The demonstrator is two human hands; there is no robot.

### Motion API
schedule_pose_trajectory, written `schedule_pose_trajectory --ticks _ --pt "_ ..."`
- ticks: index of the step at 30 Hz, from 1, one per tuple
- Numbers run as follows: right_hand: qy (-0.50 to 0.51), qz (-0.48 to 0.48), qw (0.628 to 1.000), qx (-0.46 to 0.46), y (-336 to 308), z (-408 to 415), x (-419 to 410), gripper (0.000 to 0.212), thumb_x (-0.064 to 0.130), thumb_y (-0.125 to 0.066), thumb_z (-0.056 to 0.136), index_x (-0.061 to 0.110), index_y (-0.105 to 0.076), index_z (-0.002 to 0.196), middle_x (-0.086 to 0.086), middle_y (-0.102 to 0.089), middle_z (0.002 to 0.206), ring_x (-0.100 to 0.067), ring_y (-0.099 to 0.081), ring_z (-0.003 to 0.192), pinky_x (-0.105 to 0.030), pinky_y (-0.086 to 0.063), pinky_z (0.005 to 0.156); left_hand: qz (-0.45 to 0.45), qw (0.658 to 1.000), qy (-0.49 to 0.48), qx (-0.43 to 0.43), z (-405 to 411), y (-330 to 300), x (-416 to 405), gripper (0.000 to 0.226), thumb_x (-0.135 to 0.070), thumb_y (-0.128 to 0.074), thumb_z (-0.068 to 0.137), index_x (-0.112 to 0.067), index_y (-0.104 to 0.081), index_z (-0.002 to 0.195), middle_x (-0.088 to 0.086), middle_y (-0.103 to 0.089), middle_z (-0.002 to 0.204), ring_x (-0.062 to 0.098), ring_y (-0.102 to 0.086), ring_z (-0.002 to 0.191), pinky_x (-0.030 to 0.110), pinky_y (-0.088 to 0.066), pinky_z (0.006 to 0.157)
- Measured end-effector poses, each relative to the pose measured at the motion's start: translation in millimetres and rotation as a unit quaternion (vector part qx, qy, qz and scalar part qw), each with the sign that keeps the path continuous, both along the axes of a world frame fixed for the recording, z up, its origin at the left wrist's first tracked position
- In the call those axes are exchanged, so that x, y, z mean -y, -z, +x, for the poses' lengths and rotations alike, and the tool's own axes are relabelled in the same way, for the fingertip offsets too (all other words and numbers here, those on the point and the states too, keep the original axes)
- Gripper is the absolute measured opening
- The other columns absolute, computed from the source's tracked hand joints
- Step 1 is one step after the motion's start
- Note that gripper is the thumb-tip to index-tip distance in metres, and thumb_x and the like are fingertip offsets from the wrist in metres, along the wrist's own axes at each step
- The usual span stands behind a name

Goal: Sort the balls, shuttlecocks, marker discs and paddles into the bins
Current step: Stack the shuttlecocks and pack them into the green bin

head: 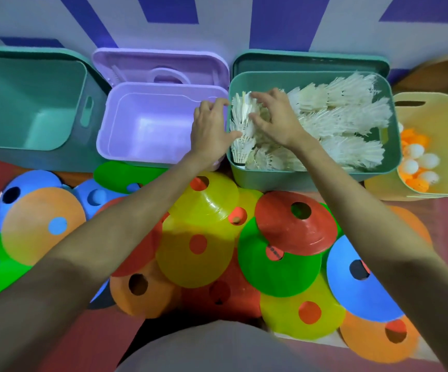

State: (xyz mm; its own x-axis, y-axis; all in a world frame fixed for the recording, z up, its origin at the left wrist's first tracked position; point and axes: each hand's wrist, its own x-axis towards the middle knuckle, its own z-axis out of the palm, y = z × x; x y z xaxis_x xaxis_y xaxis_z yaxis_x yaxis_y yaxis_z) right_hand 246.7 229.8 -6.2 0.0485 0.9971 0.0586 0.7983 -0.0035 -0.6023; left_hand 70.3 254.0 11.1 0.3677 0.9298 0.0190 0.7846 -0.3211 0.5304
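Two bins look filled, shuttlecocks (333,124) in the green bin (311,178) and balls (416,162) in the yellow, while both hands (212,127) (273,116) clasp a shuttlecock stack there and discs (201,237) lie unsorted on the floor.

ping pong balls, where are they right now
In the head view, the ping pong balls sit in the yellow bin at far right, beside the green bin holding shuttlecocks.

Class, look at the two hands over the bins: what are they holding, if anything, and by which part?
Both hands, left and right, grip white feathered shuttlecocks by their feather skirts, at the left end of the green plastic bin.
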Motion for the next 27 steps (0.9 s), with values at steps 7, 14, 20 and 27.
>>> schedule_pose_trajectory --ticks 7,14,20,27 --pt "0.021 0.001 0.997 0.075 -6 -8 11 0.045 0.029 -0.046 0.098 0.010 -0.046 0.139 -0.019 -0.051 0.121 -0.033 -0.045 0.113 -0.039 -0.033 0.100 0.020 0.999 -0.002 0.036 -6 3 9 0.057 -0.033 -0.074 0.081 -0.008 -0.052 0.127 0.014 -0.055 0.116 0.030 -0.050 0.110 0.035 -0.040 0.092" --pt "0.006 0.144 0.989 -0.040 -30 -54 105 0.030 0.015 -0.050 0.096 0.002 -0.055 0.122 -0.015 -0.052 0.113 -0.028 -0.050 0.106 -0.034 -0.039 0.095 0.119 0.976 0.003 0.185 -50 2 68 0.023 -0.020 -0.059 0.090 -0.005 -0.060 0.107 0.007 -0.060 0.097 0.020 -0.058 0.086 0.033 -0.047 0.078" --pt "0.007 0.082 0.995 -0.060 -10 -75 179 0.028 0.010 -0.054 0.093 0.004 -0.056 0.120 -0.012 -0.052 0.112 -0.023 -0.050 0.107 -0.030 -0.040 0.096 0.026 0.994 0.109 0.009 -110 49 103 0.042 -0.028 -0.070 0.076 -0.009 -0.060 0.111 0.008 -0.059 0.107 0.027 -0.057 0.099 0.042 -0.046 0.086" --pt "0.121 -0.030 0.988 0.089 39 -73 230 0.051 0.021 -0.071 0.077 0.006 -0.054 0.122 -0.020 -0.048 0.121 -0.036 -0.043 0.110 -0.044 -0.038 0.097 -0.026 0.961 0.184 -0.204 -115 65 112 0.104 -0.032 -0.086 0.064 -0.011 -0.028 0.148 0.015 -0.041 0.140 0.032 -0.035 0.133 0.041 -0.024 0.111"
